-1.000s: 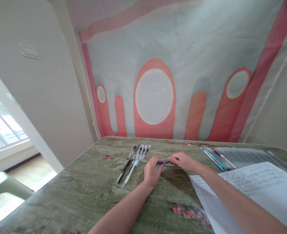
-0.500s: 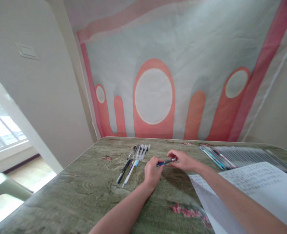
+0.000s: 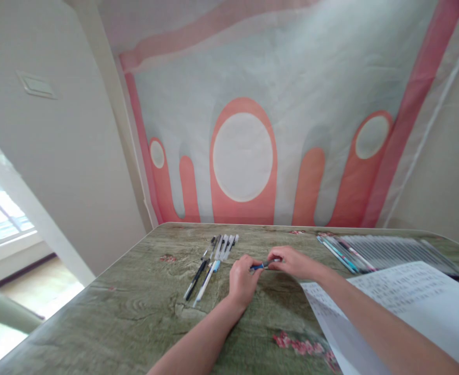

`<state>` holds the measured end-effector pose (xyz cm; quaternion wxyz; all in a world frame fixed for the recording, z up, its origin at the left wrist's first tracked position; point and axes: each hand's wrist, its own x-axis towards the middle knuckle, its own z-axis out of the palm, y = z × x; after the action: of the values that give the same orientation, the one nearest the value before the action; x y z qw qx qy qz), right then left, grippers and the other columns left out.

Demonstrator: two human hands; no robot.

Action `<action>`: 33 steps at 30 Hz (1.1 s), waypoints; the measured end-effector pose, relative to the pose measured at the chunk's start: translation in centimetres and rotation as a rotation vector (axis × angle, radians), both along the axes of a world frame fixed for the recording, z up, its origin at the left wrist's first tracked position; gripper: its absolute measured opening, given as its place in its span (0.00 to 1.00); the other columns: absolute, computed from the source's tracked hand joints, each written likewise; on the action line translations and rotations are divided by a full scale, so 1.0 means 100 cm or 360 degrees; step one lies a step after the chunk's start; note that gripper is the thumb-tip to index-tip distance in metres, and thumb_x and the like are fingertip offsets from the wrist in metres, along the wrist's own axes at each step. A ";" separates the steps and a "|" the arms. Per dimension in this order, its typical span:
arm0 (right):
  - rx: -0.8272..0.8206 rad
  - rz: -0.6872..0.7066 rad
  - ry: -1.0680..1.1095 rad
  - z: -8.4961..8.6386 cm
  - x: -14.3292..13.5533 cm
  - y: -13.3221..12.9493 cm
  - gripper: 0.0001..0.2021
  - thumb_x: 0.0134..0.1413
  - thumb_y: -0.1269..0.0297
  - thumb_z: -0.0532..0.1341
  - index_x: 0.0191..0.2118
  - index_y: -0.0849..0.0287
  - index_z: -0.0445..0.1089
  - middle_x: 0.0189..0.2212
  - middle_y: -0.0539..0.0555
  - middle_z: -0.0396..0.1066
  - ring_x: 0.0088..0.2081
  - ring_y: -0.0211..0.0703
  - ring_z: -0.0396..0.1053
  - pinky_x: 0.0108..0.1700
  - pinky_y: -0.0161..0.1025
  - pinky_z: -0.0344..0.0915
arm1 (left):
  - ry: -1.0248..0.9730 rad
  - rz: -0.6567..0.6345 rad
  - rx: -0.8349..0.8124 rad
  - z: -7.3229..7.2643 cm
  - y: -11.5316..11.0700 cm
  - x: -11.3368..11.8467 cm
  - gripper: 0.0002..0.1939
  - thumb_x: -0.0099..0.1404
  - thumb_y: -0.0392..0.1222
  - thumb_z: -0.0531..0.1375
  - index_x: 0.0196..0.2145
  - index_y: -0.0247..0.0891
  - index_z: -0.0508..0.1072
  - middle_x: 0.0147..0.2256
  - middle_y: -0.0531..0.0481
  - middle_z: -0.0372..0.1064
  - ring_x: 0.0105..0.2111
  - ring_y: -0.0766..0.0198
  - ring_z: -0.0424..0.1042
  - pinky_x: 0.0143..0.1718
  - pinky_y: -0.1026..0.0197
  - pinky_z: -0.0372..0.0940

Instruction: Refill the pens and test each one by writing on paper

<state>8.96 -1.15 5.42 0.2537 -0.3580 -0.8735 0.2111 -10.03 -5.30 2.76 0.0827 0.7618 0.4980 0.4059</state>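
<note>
Above the middle of the table, my left hand (image 3: 244, 277) pinches the blue part of a pen (image 3: 266, 264). From the other side my right hand (image 3: 290, 262) has its fingers closed on the pen's dark grey end, so both hands hold the same pen. Fingers hide parts of it. Left of my hands lie a black pen (image 3: 195, 280) and a white pen (image 3: 205, 285) with a light blue piece at its upper end. Beyond these, several clear pen pieces (image 3: 225, 247) lie side by side.
The wood-patterned table (image 3: 136, 312) reaches to the patterned wall. At the right a written sheet of paper (image 3: 420, 307) lies under my right forearm. Behind it are a row of clear tubes (image 3: 393, 250) and several coloured pens (image 3: 341, 255). A pale stool (image 3: 7, 312) stands at the left.
My right hand has moved in along the pen; its fingers now close round the grey end near my left hand. The view has shifted slightly.
</note>
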 end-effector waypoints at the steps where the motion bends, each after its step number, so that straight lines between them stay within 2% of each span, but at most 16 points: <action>1: -0.0034 0.0018 -0.0025 0.000 0.001 0.001 0.09 0.49 0.60 0.57 0.30 0.61 0.70 0.25 0.51 0.68 0.28 0.36 0.62 0.30 0.32 0.56 | 0.0032 -0.0022 0.0007 0.000 0.000 0.000 0.05 0.54 0.35 0.59 0.31 0.39 0.71 0.31 0.52 0.67 0.33 0.64 0.66 0.36 0.62 0.58; 6: -0.0233 0.0111 -0.0169 -0.003 0.007 0.002 0.11 0.50 0.60 0.55 0.30 0.62 0.70 0.22 0.50 0.67 0.24 0.35 0.60 0.26 0.31 0.54 | 0.0222 -0.0158 0.0055 0.004 -0.003 0.000 0.06 0.55 0.38 0.59 0.33 0.40 0.72 0.31 0.50 0.68 0.34 0.63 0.66 0.39 0.59 0.58; 10: -0.0082 0.0119 -0.0187 0.000 0.007 0.003 0.09 0.47 0.62 0.58 0.32 0.61 0.72 0.27 0.52 0.67 0.29 0.38 0.62 0.30 0.33 0.56 | 0.0222 -0.0235 0.0090 0.010 -0.005 0.001 0.08 0.56 0.39 0.59 0.36 0.41 0.71 0.33 0.50 0.68 0.36 0.62 0.66 0.42 0.57 0.57; 13: 0.0097 0.0016 -0.0160 0.008 0.015 0.008 0.10 0.48 0.60 0.58 0.33 0.59 0.73 0.29 0.53 0.66 0.32 0.40 0.62 0.34 0.34 0.55 | -0.0053 -0.0099 0.0172 0.012 -0.002 0.000 0.20 0.52 0.43 0.62 0.44 0.42 0.66 0.43 0.47 0.64 0.44 0.58 0.63 0.45 0.54 0.57; 16: 0.0135 -0.0161 -0.0121 0.013 0.028 0.015 0.13 0.50 0.56 0.56 0.34 0.57 0.74 0.27 0.53 0.64 0.32 0.40 0.61 0.34 0.35 0.54 | -0.0503 0.0111 0.0124 0.008 0.006 -0.001 0.31 0.52 0.47 0.61 0.53 0.41 0.57 0.45 0.44 0.60 0.40 0.59 0.64 0.40 0.55 0.61; 19: 0.0090 -0.0209 -0.0132 0.011 0.038 0.019 0.14 0.50 0.54 0.55 0.35 0.56 0.74 0.25 0.52 0.62 0.29 0.39 0.60 0.32 0.34 0.53 | -0.0798 0.0066 -0.0020 0.000 0.012 0.000 0.31 0.56 0.47 0.58 0.55 0.40 0.52 0.39 0.45 0.63 0.33 0.64 0.66 0.36 0.58 0.62; 21: 0.0062 -0.0190 -0.0129 0.007 0.039 0.021 0.15 0.51 0.54 0.55 0.35 0.56 0.74 0.24 0.52 0.62 0.29 0.39 0.60 0.31 0.34 0.53 | -0.0857 -0.0043 -0.0064 -0.004 0.012 0.004 0.29 0.57 0.45 0.57 0.55 0.39 0.53 0.39 0.46 0.64 0.34 0.64 0.66 0.38 0.58 0.62; 25: 0.0036 -0.0146 -0.0092 0.003 0.033 0.019 0.15 0.51 0.54 0.54 0.34 0.58 0.74 0.25 0.52 0.62 0.29 0.38 0.60 0.31 0.34 0.53 | -0.0891 -0.0105 -0.0058 -0.007 0.009 0.010 0.28 0.57 0.44 0.57 0.54 0.39 0.55 0.43 0.45 0.64 0.40 0.62 0.65 0.41 0.58 0.61; 33: 0.0096 -0.0096 -0.0133 0.004 0.024 0.014 0.16 0.53 0.56 0.53 0.28 0.60 0.73 0.23 0.50 0.61 0.27 0.36 0.59 0.29 0.33 0.52 | -0.0778 -0.0108 -0.0072 -0.002 0.010 0.005 0.28 0.57 0.44 0.56 0.54 0.38 0.56 0.34 0.49 0.63 0.32 0.67 0.64 0.36 0.62 0.63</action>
<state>11.41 0.23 5.87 0.2339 -0.3849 -0.8780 0.1619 -9.54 -4.31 2.59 0.2315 0.6552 0.4463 0.5639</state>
